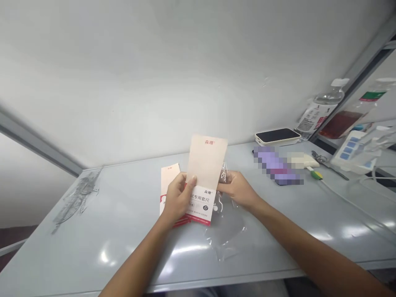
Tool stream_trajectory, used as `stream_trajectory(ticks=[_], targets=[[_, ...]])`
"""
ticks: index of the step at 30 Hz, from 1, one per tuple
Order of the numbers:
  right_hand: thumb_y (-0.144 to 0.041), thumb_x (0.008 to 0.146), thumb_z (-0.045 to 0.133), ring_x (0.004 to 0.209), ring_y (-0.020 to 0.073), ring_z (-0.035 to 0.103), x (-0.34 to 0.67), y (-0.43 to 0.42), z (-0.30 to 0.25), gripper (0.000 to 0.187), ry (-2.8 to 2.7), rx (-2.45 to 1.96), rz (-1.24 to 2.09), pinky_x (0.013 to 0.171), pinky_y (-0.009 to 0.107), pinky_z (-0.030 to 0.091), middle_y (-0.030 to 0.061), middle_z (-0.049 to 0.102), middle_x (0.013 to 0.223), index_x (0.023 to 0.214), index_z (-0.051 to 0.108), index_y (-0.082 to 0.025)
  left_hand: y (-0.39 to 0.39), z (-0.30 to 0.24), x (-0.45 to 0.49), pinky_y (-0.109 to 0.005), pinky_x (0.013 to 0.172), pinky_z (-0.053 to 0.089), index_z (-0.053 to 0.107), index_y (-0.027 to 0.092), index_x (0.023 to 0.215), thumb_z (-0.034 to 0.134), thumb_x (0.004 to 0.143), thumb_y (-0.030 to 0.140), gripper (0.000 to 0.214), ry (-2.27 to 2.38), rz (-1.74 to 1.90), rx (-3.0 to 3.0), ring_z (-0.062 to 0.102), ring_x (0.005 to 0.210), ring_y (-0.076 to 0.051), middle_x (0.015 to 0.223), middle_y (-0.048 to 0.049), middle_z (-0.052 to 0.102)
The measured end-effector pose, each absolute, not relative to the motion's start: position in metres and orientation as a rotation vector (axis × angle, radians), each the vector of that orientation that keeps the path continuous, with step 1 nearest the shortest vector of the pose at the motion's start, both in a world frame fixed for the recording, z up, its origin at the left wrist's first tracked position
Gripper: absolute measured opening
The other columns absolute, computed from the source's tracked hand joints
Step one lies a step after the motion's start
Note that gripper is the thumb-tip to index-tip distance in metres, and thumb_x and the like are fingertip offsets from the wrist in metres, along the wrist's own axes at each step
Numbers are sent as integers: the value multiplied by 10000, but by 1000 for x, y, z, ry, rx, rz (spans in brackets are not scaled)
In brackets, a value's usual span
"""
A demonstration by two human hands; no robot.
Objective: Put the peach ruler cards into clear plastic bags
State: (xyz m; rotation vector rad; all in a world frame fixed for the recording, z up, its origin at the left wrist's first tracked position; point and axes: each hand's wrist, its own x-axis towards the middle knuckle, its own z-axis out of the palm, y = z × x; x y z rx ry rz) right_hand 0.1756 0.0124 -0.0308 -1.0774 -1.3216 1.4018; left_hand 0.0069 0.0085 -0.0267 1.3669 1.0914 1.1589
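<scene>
The pale grey surface (123, 214) filled the lower view, with two plastic bottles (321, 109) at two o'clock and a cream-cased phone (277, 136) just below them. A pixelated purple item (276, 165) and a pair of scissors (320, 159) lay nearer three o'clock. At centre, the left hand (177, 198) held a pale pink printed card (206, 165) upright, its fingers closed on the lower part. The right hand (236, 189) was at the card's right edge, beside a clear plastic bag (227, 235), its fingers nearly closed; what they held, I couldn't tell. A second printed card (168, 177) stood at nine o'clock, partly behind the left hand.
</scene>
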Motion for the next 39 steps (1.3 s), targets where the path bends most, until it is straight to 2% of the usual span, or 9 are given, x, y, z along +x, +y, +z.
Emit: stream_trajectory(ticks=[6, 9, 13, 18, 21, 27, 30, 33, 39], targets=[[-252, 635, 653, 527, 146, 577, 173, 10, -32, 378, -1255, -1103, 1455, 486, 252, 422, -31, 616, 608, 982, 510, -208, 15, -28, 3, -244, 496, 473, 551, 157, 803, 578, 707, 444, 304, 1138, 1211, 1196, 589, 554, -137, 671, -19, 621], [-268, 650, 657, 538, 146, 587, 171, 8, -34, 433, -1233, -1098, 1482, 505, 258, 432, -40, 601, 617, 1026, 447, -223, 16, -28, 1, -248, 494, 474, 555, 155, 818, 584, 704, 447, 315, 1155, 1245, 1121, 591, 525, -137, 641, -11, 624], [-269, 587, 719, 560, 146, 594, 170, 6, -36, 530, -1189, -1095, 1573, 564, 290, 464, -50, 593, 638, 1032, 435, -223, 18, -27, -1, -230, 535, 479, 549, 162, 785, 594, 708, 425, 278, 1185, 1385, 1058, 601, 566, -126, 648, 3, 620], [-290, 602, 702, 570, 149, 599, 168, 5, -40, 235, -1286, -1114, 1597, 572, 290, 464, -2, 623, 626, 742, 567, -160, 18, -24, -1, -219, 490, 459, 557, 172, 811, 586, 716, 421, 268, 1197, 1395, 1061, 585, 540, -125, 627, 9, 604], [-315, 611, 692, 582, 156, 604, 167, 6, -40, 199, -1339, -1117, 1580, 579, 297, 470, 12, 640, 611, 684, 611, -149, 18, -23, -1, -208, 481, 447, 568, 172, 824, 592, 714, 414, 267, 1226, 1398, 1083, 557, 512, -111, 601, 16, 582], [-364, 679, 639, 644, 153, 614, 170, 8, -37, 232, -1403, -1081, 1593, 634, 304, 483, 25, 663, 677, 757, 654, -146, 18, -22, -2, -188, 491, 429, 574, 176, 782, 586, 720, 409, 241, 1292, 1443, 1177, 515, 501, -84, 614, 26, 562], [-360, 709, 621, 689, 160, 625, 174, 8, -36, 315, -1390, -1015, 1629, 693, 332, 488, 40, 686, 775, 951, 623, -159, 17, -19, -2, -180, 484, 419, 553, 173, 736, 579, 725, 414, 242, 1347, 1477, 1231, 507, 509, -78, 619, 25, 551], [-358, 745, 595, 748, 185, 645, 178, 8, -34, 450, -1354, -919, 1702, 755, 389, 490, 65, 694, 862, 1147, 511, -174, 18, -15, -5, -163, 428, 379, 504, 175, 711, 556, 739, 434, 266, 1424, 1565, 1246, 467, 462, -67, 557, 40, 505], [-373, 777, 561, 863, 206, 637, 179, 9, -35, 457, -1266, -898, 1714, 836, 423, 476, 71, 679, 942, 1187, 483, -186, 20, -14, -6, -156, 372, 341, 437, 201, 767, 503, 765, 471, 279, 1439, 1616, 1239, 453, 403, -70, 506, 58, 503]])
